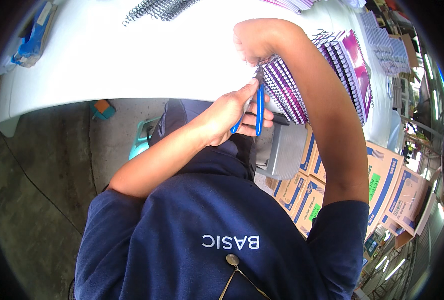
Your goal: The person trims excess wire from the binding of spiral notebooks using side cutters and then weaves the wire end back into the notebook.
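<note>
Of two hands (228,112), the left holds one blue-handled tool (260,107).

Left grip (232,112) half-curled, thumb extended; right grip (254,39) bent inward.

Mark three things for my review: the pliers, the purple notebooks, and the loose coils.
Pliers (260,104): head view, on a blue handle.
Purple notebooks (286,91): head view, on the spiral-bound edges.
Loose coils (163,7): head view, on the black loops.
</note>
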A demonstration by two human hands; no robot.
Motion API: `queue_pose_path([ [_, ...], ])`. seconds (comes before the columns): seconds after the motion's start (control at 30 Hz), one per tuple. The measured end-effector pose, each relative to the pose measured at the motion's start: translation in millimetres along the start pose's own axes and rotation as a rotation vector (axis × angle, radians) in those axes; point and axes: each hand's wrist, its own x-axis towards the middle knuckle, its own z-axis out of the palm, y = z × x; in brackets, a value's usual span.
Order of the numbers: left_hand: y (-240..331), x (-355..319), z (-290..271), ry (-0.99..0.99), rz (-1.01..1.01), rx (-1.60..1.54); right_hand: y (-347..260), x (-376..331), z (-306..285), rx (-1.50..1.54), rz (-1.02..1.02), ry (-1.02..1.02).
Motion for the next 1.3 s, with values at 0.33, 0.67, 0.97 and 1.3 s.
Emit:
queue_pose_path([
  [0.33,-1.6,-2.1,-0.2,-0.035,0.038,0.009,-4.3,-9.9,-8.2,-0.150,-0.011,0.022],
  [0.67,2.2,-11.1,7.0,-0.046,0.034,0.010,0.5,-20.9,-17.9,-0.059,-0.063,-0.046],
  [0.97,3.1,-3.9,-0.6,-0.108,-0.004,0.099,16.0,-4.7,-10.9,-0.322,-0.175,-0.076],
  [1.3,7.6,-4.6,9.7,-0.070,0.092,0.003,12.0,-34.1,-23.8,-0.075,-0.306,-0.003],
])
